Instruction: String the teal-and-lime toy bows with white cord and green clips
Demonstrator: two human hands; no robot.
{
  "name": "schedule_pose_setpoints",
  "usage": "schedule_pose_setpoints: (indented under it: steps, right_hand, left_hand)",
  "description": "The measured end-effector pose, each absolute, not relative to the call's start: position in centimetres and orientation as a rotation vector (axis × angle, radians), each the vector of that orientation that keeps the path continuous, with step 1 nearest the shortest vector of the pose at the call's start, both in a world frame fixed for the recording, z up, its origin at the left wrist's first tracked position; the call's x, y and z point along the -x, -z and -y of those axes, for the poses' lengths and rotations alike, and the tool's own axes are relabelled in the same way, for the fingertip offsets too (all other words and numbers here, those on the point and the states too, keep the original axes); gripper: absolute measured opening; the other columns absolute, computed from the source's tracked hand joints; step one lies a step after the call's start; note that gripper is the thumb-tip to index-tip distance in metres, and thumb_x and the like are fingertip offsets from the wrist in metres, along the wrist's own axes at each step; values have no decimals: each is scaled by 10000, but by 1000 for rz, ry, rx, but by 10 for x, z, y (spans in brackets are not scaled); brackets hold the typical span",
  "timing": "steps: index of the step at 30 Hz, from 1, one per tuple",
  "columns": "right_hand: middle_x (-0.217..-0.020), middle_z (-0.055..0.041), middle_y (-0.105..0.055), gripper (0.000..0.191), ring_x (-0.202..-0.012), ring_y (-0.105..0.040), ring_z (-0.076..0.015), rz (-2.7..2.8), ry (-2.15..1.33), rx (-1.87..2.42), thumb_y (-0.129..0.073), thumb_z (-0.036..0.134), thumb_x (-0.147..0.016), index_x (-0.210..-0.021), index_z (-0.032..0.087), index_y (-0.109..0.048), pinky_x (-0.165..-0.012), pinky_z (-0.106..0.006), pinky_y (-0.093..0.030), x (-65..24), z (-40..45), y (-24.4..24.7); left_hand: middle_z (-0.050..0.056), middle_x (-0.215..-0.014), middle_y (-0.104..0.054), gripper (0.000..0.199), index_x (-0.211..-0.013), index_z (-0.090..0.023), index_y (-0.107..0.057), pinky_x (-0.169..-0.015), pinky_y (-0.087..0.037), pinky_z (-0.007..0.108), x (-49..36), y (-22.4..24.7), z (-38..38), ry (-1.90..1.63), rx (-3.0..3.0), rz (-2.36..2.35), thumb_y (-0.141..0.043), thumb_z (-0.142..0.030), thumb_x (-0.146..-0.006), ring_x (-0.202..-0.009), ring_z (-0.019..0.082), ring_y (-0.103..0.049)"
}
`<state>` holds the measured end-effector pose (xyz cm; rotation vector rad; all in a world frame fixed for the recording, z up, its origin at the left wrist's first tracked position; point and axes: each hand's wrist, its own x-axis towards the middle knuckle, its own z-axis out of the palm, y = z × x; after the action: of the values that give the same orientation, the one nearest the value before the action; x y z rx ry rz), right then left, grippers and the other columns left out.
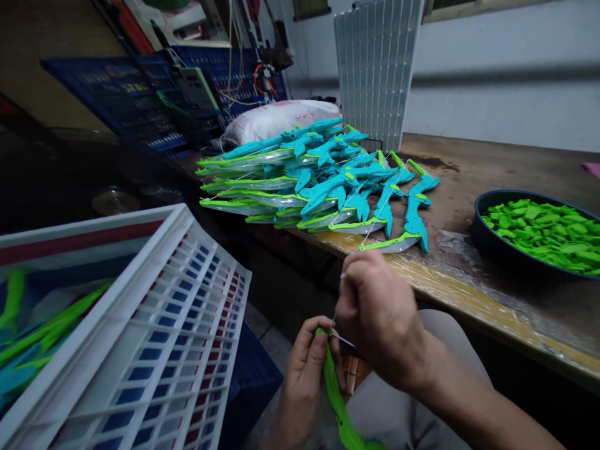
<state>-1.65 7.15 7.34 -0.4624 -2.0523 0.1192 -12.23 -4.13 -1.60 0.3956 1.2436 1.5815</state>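
Observation:
My left hand (302,378) is closed around the upper end of a curved, bright green plastic toy bow limb (334,390), thumb pressed near its tip. Just above and to the right, my right hand (382,312) is a fist with a thin white string (334,317) running from it down to the tip of the limb. A thin, pale straight piece (345,341) shows between the hands; I cannot tell if it is string or metal. The lower part of the limb leaves the frame.
Teal and green toy bows (323,187) with strings lie stacked on the wooden table (469,169). A dark round basin (482,244) holds small green parts. At left stands a white plastic crate (182,325) with more green and teal pieces. A white sack (281,119) lies behind the bows.

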Motion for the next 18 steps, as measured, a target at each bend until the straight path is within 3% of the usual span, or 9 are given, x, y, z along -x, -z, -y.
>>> schedule_pose_setpoints:
  steps: [3,6,9,14,18]
  right_hand:
    - [-878,-54,-572,158,-790,-578,-167,2027,-252,608,-402,74,-1030,-955,193,-474,-709,-289,-501,9,-76,-73]
    - [-899,-48,-604,151,-770,-605,-161,2218,-398,523,-372,112,-1053,-988,201,-474,-672,-274,-502,0,-67,-50]
    - [-906,-48,-639,193,-781,-629,-165,2345,-502,462,-332,122,-1075,-973,206,-472,-699,-277,-528,-9,-49,-30]
    - [-835,-31,-614,252,-684,-579,-144,2319,-686,626,-364,162,-1090,-882,196,-502,-598,-248,-464,-12,-28,-19]
    - [-780,4,-605,191,-649,-583,-112,2049,-1078,773,-502,206,-1055,-872,190,-554,-579,-213,-443,-8,-28,-8]
  left_hand:
    - [-14,-694,-684,405,-1082,-228,-664,-465,-463,226,126,20,43,-1511,-457,-1209,-825,-489,-818,-503,146,-609]
    - [-44,-549,-607,361,-900,-217,-641,-428,-430,223,125,18,40,-1512,-474,-1129,-824,-515,-811,-417,133,-548]
    - [-48,-532,-577,354,-793,-193,-632,-432,-405,207,123,15,36,-1543,-489,-1093,-814,-494,-830,-404,106,-517]
    - [-40,-587,-583,290,-801,-182,-680,-450,-425,195,123,15,38,-1548,-546,-1142,-799,-441,-858,-445,98,-537]
    - [-31,-627,-609,274,-797,-172,-713,-457,-461,201,123,12,38,-1541,-586,-1130,-809,-422,-854,-452,103,-578]
